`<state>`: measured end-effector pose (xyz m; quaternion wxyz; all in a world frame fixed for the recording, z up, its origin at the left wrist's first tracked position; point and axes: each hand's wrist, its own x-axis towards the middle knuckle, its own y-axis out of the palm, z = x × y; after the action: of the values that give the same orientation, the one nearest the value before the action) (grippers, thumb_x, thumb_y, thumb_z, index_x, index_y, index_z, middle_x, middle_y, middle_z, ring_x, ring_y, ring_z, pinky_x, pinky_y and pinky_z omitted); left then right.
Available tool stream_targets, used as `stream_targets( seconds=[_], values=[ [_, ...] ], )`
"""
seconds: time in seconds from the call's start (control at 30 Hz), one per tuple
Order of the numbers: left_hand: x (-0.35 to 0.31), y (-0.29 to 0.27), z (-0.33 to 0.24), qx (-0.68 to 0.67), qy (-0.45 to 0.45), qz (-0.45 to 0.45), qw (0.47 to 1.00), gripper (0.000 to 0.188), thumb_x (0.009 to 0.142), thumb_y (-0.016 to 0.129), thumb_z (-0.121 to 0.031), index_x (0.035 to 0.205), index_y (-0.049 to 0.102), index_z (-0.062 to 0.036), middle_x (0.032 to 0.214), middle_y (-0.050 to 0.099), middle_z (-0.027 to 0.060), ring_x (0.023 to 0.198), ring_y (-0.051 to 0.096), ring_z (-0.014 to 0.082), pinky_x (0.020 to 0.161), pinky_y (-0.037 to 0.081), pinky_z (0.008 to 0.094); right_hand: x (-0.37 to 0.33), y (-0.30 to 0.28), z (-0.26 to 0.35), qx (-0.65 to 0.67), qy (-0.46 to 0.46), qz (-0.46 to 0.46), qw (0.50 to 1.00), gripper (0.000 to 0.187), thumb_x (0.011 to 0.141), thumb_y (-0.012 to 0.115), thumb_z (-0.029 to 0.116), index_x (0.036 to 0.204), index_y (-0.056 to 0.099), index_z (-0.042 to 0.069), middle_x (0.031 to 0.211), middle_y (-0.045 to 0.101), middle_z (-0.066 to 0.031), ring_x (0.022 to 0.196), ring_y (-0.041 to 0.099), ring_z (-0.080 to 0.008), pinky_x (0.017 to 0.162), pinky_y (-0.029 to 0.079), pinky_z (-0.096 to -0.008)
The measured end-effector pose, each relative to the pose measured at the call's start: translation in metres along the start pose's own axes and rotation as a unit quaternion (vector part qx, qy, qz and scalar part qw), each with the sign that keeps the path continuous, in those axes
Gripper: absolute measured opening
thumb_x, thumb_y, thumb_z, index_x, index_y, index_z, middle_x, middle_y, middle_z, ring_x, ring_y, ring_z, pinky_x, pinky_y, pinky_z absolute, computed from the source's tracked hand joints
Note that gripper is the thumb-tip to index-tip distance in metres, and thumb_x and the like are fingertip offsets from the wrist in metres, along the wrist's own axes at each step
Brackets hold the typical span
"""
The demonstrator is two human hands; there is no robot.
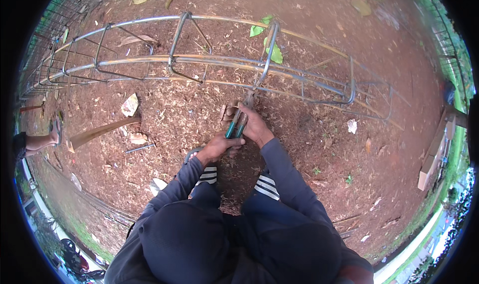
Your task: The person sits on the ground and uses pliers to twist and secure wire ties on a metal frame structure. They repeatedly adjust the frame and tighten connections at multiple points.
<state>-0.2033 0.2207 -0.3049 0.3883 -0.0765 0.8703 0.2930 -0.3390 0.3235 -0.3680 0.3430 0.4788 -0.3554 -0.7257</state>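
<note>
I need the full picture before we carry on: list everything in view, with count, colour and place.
Steel bar cage: one, grey and rusty brown, across the upper ground
Pliers: one, green handles, tip at the cage
Green leaves: two, green, by the cage
Plank: one, brown, left ground
Short rod: one, grey, below the plank
Small scraps and dry leaves: too many to count, pale and brown, scattered
Motorbike: one, red and black, lower left
Another person's leg: one, bare, left edge
Sleeves: two, dark, lower middle
Left hand, right hand: two, bare, on the pliers
</note>
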Motion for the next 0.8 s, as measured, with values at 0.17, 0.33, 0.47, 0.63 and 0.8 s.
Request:
stream_targets(
  seconds=[0.17,0.33,0.47,0.63,0.8],
  values=[
    [0.006,-0.027,0.016,-0.093,-0.030,0.073,0.993,0.019,0.098,0.076,-0.011,0.103,0.059,-0.0058,0.080,0.058,0.0027,0.067,0.056,0.0144,0.057,0.045,0.0317,0.001,0.015,0.000,0.031,0.024,0.136,0.990,0.025,0.104,0.064,0.032,0.091,0.057,0.012,0.079,0.054,-0.0017,0.079,0.055,-0.0197,0.088,0.047,-0.0387],
    [0.014,-0.027,0.017,-0.115,-0.059,0.124,0.984,0.020,0.099,0.072,-0.016,0.110,0.056,-0.0098,0.082,0.052,-0.0007,0.073,0.055,0.0141,0.063,0.044,0.0306,0.000,0.014,0.006,0.019,0.019,0.130,0.991,0.029,0.107,0.060,0.034,0.087,0.052,0.014,0.076,0.049,0.0014,0.078,0.054,-0.0176,0.087,0.049,-0.0391],
    [0.013,-0.035,0.024,-0.187,-0.073,0.230,0.952,0.028,0.100,0.072,-0.031,0.111,0.057,-0.0103,0.083,0.054,-0.0001,0.072,0.055,0.0148,0.063,0.045,0.0315,-0.007,0.029,0.006,0.016,0.021,0.096,0.995,0.029,0.107,0.059,0.034,0.086,0.050,0.016,0.076,0.048,0.0029,0.075,0.053,-0.0143,0.082,0.049,-0.0374],
    [0.020,-0.042,0.033,-0.233,-0.057,0.285,0.928,0.035,0.101,0.071,-0.037,0.117,0.059,-0.0083,0.086,0.059,0.0029,0.074,0.058,0.0168,0.068,0.049,0.0346,-0.003,0.037,0.000,-0.019,-0.012,0.020,1.000,0.026,0.106,0.059,0.026,0.084,0.048,0.017,0.069,0.044,0.0056,0.062,0.047,-0.0088,0.066,0.048,-0.0331],
    [-0.001,-0.012,0.005,0.160,0.064,-0.057,0.983,0.035,0.094,0.077,-0.015,0.119,0.059,0.0012,0.103,0.071,0.0182,0.092,0.072,0.0355,0.081,0.057,0.0503,0.003,0.038,-0.007,-0.029,-0.055,-0.127,0.990,0.025,0.099,0.064,0.023,0.081,0.050,0.013,0.064,0.044,0.0050,0.050,0.040,-0.0099,0.049,0.040,-0.0327]
  ],
)
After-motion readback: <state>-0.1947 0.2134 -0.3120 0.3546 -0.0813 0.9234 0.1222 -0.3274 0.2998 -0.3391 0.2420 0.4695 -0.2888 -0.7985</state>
